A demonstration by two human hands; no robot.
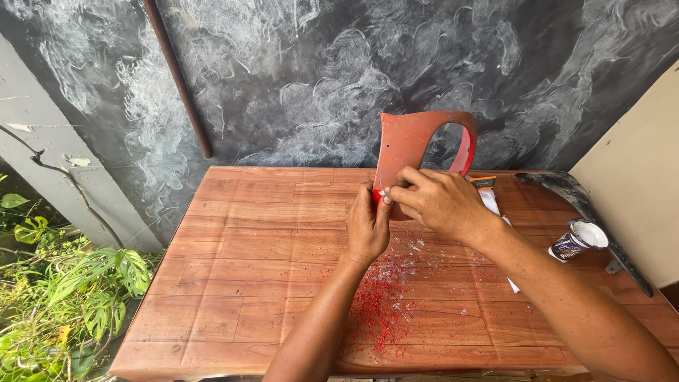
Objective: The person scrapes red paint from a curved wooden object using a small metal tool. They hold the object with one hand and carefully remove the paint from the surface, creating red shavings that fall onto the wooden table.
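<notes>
A red plastic panel [410, 145] with a large curved cut-out stands upright over the wooden table [254, 247]. My left hand [368, 226] grips its lower edge from the left. My right hand [438, 201] is closed on the same lower edge from the right, fingertips pressed near a small white spot on the panel. Red flakes and pale shavings [385, 304] lie scattered on the table below my hands.
A tipped-over white-lidded can [576, 240] lies at the table's right. A dark curved plastic part [587, 212] rests along the right edge, and a small orange-tipped tube [484, 182] sits behind my right hand. A rusty pipe [177, 78] leans on the dark wall. Plants [64, 297] grow at left.
</notes>
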